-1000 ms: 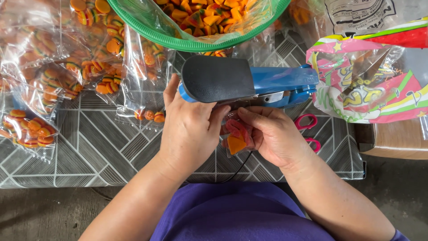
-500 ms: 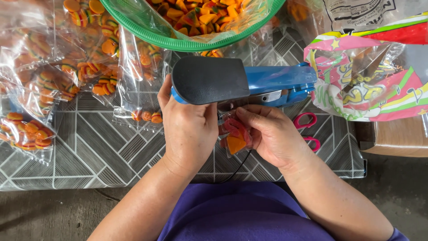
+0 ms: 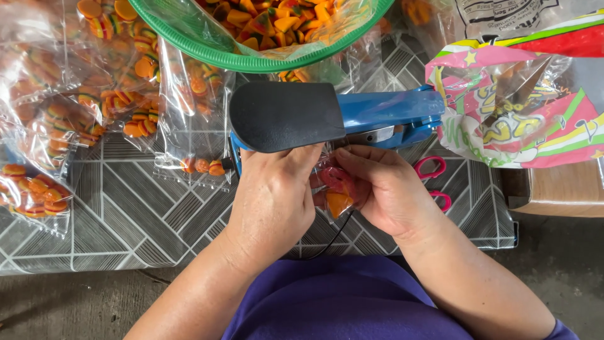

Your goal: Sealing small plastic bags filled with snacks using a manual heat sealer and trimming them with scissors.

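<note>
A blue heat sealer (image 3: 384, 116) with a black handle pad (image 3: 283, 116) lies across the patterned table cover (image 3: 126, 214), its lid raised a little. Just below it, my left hand (image 3: 274, 201) and my right hand (image 3: 384, 189) together pinch a small clear bag of orange and red candies (image 3: 336, 192), with the bag's top edge up against the sealer's jaw. My left hand's fingers reach under the black pad. The bag's upper part is hidden by my fingers.
A green bowl (image 3: 251, 60) of mixed candies stands at the top. Several filled clear candy bags (image 3: 82, 107) cover the left side. A colourful printed bag (image 3: 528, 107) sits at the right, pink-handled scissors (image 3: 434, 179) beside my right hand. A black cord (image 3: 330, 239) runs toward me.
The sealer's handle has come up slightly and shifted left in view. Both hands stay on the small candy bag at the jaw.
</note>
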